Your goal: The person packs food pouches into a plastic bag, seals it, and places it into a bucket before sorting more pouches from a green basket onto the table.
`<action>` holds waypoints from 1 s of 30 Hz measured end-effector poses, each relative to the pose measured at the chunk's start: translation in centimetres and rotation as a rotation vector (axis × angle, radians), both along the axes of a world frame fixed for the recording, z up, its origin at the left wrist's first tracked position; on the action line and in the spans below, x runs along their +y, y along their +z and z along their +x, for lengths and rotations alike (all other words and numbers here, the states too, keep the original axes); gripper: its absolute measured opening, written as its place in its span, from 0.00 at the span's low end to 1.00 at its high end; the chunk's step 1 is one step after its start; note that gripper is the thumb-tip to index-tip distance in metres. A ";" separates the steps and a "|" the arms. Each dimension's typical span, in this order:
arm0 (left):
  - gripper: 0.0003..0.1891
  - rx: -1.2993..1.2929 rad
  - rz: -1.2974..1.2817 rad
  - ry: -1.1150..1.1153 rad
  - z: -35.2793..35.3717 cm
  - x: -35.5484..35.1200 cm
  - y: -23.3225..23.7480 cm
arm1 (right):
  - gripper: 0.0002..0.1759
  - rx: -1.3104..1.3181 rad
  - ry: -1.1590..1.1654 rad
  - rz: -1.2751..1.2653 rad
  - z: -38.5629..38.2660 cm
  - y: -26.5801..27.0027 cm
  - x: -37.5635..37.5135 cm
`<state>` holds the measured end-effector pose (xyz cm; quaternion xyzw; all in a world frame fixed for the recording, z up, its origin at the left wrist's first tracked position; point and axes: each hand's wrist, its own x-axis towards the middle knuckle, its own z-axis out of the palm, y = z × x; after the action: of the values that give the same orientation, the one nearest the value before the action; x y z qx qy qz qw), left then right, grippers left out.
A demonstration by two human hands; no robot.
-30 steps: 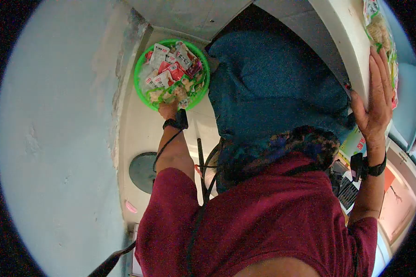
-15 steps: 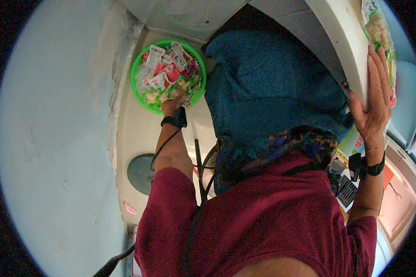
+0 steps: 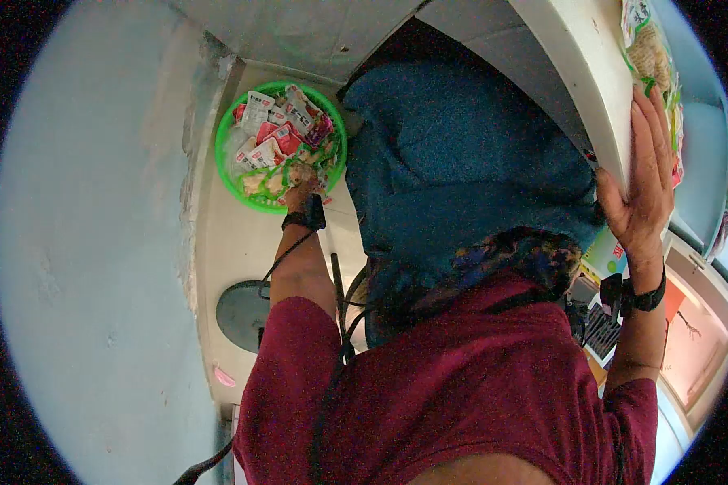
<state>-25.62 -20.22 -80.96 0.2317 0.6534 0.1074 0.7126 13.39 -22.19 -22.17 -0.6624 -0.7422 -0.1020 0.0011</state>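
A round green basket [image 3: 224, 166] full of white, red and green food packets stands on the floor beside the wall. My left hand [image 3: 301, 187] reaches over its near rim, among the green and clear packets [image 3: 263, 184]; its fingers are partly hidden, and whether they grip one is unclear. At the right, my right hand [image 3: 649, 182] lies flat on the edge of a white tabletop [image 3: 600, 77], fingers stretched out and holding nothing. A clear packet with beige food [image 3: 649, 56] is just beyond its fingertips.
Dark blue cloth [image 3: 469, 153] covers my lap between the hands. A dark round base [image 3: 239, 315] stands on the floor at the left, with a pink scrap [image 3: 224, 377] near it. Black cables hang near my left arm. A light blue chair [image 3: 702, 178] is at the far right.
The view has shifted a little, so the basket appears lower and further left. My left hand stays at the basket and my right hand on the table edge.
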 end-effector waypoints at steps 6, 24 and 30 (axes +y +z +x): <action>0.20 -0.396 0.015 0.138 0.3 0.2 2.3 | 0.35 0.020 0.007 0.002 0.0 0.1 -0.2; 0.39 0.455 0.618 -0.942 4.6 1.8 11.4 | 0.35 0.011 0.000 0.013 -0.1 0.4 -0.4; 0.50 0.291 0.797 -0.926 6.9 1.2 7.3 | 0.34 0.001 0.000 0.009 0.0 0.3 -0.5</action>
<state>-18.70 -19.06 -73.64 0.7508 0.4856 -0.0098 0.4478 13.43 -22.65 -21.87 -0.6626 -0.7415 -0.1052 0.0044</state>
